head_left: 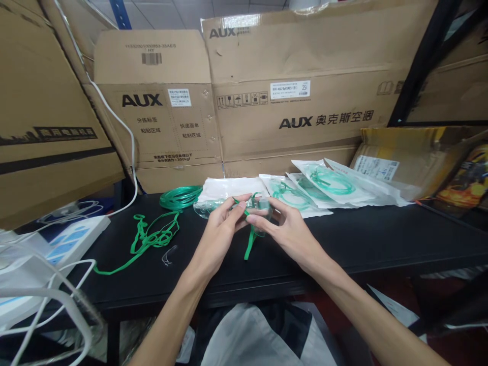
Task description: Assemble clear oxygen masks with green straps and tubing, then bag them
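Both hands are up at the middle of the table (343, 239), and the mask (208, 207) is right there between them, clear plastic, held just above the black surface near the far edge. The left hand (227, 216) has thumb and forefinger pinched together on a thin green strap (249, 245), the other fingers tucked behind and partly hidden. Across from it, the right hand (288, 223) is grasping the mask's right end, thumb in front, fingers curled over the far side, thumb tip close to the left hand's. And down hangs the strap, 1 green end dropping below the thumbs! Over to the left, a tangle (156, 236) of green strapping sprawls on the table, 1 tail running out towards the white box (86, 241). Behind it, the coil (179, 197) of green tubing sits neatly looped, just beside the mask. A small clear loop (169, 255) lies near the left forearm. At the back, a white sheet (234, 188) lies flat behind the hands, and to its right the pouches (366, 190) overlap in a fan, green tubing showing through. Behind everything stand the cartons (251, 127), brown, marked AUX, a white cable (132, 147) trailing down at their left.
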A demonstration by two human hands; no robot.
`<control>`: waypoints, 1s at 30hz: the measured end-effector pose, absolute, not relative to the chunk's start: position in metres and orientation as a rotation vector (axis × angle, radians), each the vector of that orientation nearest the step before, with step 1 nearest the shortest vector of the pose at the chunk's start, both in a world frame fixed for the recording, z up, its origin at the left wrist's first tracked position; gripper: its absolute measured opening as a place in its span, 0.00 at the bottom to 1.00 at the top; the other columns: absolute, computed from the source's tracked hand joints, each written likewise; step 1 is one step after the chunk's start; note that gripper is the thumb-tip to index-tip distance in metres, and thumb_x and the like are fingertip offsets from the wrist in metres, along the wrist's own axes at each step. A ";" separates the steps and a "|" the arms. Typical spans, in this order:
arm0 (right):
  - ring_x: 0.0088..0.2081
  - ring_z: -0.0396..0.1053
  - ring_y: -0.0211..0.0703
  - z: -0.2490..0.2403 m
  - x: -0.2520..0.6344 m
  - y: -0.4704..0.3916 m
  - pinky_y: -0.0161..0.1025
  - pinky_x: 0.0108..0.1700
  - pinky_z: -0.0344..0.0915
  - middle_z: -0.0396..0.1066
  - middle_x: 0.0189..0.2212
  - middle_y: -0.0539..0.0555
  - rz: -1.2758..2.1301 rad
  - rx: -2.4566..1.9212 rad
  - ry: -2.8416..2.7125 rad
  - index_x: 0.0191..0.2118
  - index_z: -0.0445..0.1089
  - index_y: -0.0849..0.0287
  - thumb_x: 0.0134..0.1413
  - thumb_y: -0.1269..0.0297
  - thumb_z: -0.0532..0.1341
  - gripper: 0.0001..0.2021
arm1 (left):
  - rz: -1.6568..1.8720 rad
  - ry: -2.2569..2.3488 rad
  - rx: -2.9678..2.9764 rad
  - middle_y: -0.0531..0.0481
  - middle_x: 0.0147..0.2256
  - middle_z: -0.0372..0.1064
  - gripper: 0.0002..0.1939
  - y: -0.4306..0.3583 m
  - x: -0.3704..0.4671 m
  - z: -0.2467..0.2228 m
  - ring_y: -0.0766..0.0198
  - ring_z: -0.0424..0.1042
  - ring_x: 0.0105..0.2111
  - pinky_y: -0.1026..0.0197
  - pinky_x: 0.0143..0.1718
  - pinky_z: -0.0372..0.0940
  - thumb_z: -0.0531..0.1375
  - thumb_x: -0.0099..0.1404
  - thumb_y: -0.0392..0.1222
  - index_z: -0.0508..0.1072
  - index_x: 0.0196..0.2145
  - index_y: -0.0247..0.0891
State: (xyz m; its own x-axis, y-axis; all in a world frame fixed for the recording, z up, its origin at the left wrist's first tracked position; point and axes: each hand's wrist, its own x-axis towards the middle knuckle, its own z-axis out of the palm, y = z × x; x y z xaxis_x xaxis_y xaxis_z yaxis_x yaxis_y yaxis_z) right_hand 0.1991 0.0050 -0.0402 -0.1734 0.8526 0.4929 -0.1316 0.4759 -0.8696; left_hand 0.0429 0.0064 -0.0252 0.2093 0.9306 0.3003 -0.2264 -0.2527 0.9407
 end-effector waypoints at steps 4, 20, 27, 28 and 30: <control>0.54 0.74 0.49 -0.040 0.202 0.005 0.43 0.55 0.71 0.77 0.51 0.53 1.143 -0.629 -1.441 0.52 0.75 0.53 0.54 0.59 0.72 0.19 | 1.259 0.723 1.409 0.44 0.41 0.81 0.22 0.009 0.043 -0.031 0.56 0.80 0.42 0.57 0.49 0.72 0.64 0.70 0.47 0.71 0.57 0.36; 0.46 0.75 0.43 -0.030 0.210 0.000 0.39 0.49 0.72 0.78 0.42 0.51 1.242 -0.623 -1.574 0.48 0.77 0.56 0.55 0.61 0.72 0.15 | 1.326 1.063 1.905 0.54 0.26 0.74 0.20 0.012 0.024 -0.025 0.64 0.71 0.24 0.63 0.29 0.67 0.64 0.68 0.51 0.78 0.55 0.42; 0.48 0.75 0.44 -0.025 0.218 -0.002 0.40 0.50 0.71 0.78 0.45 0.53 1.340 -0.578 -1.598 0.50 0.77 0.56 0.56 0.60 0.71 0.17 | 1.253 1.061 1.875 0.54 0.20 0.71 0.17 0.017 0.020 -0.021 0.65 0.69 0.21 0.64 0.27 0.65 0.65 0.67 0.52 0.80 0.46 0.37; 0.49 0.75 0.45 -0.025 0.218 -0.001 0.42 0.52 0.71 0.78 0.46 0.54 1.346 -0.568 -1.573 0.50 0.76 0.57 0.56 0.60 0.71 0.17 | 1.276 1.059 1.840 0.54 0.20 0.71 0.17 0.018 0.020 -0.022 0.65 0.69 0.21 0.64 0.27 0.65 0.66 0.66 0.52 0.79 0.45 0.36; 0.52 0.74 0.46 -0.026 0.216 0.000 0.43 0.56 0.69 0.78 0.48 0.54 1.330 -0.559 -1.522 0.50 0.76 0.57 0.55 0.60 0.72 0.18 | 1.325 1.044 1.773 0.53 0.23 0.73 0.17 0.021 0.020 -0.024 0.65 0.71 0.22 0.64 0.28 0.65 0.67 0.65 0.52 0.77 0.43 0.35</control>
